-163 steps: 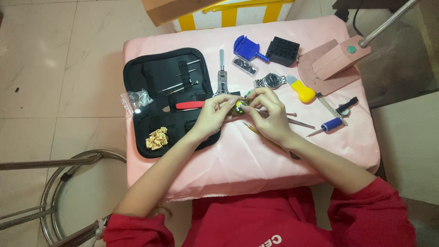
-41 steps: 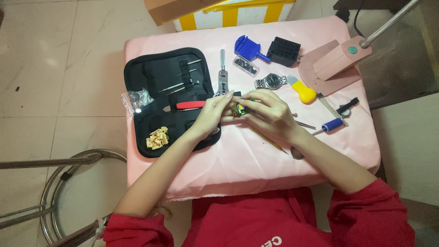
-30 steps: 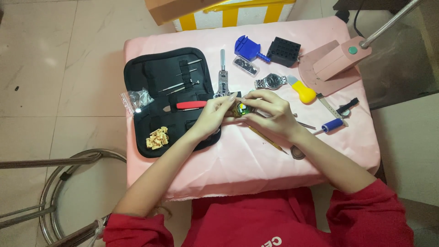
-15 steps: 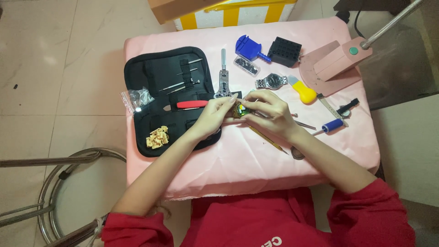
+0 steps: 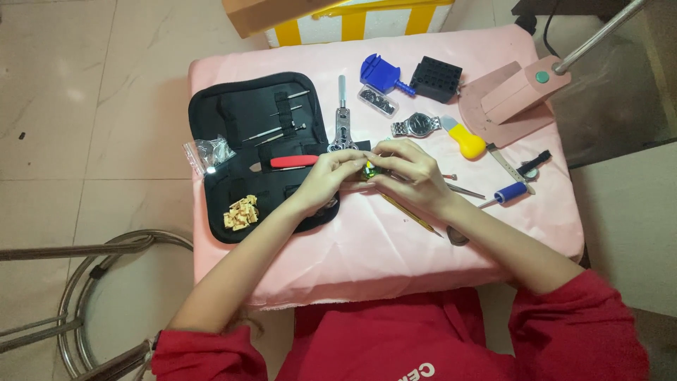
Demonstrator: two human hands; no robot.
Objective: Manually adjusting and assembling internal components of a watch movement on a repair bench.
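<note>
Covering the small table, pink cloth (image 5: 367, 240) as the ground for everything; lying open on its left part, black zip tool case (image 5: 233, 134) with a red-handled tool (image 5: 295, 161) in it and tan small pieces (image 5: 240, 212) near its lower edge; right of the case, both hands meeting: left hand (image 5: 326, 180) and right hand (image 5: 407, 173), fingers curled and pinched together around a small green-and-yellow object (image 5: 368, 169), too tiny to identify; beyond the hands, silver wristwatch (image 5: 420, 125), yellow-handled tool (image 5: 465, 141), blue tool (image 5: 381, 70).
</note>
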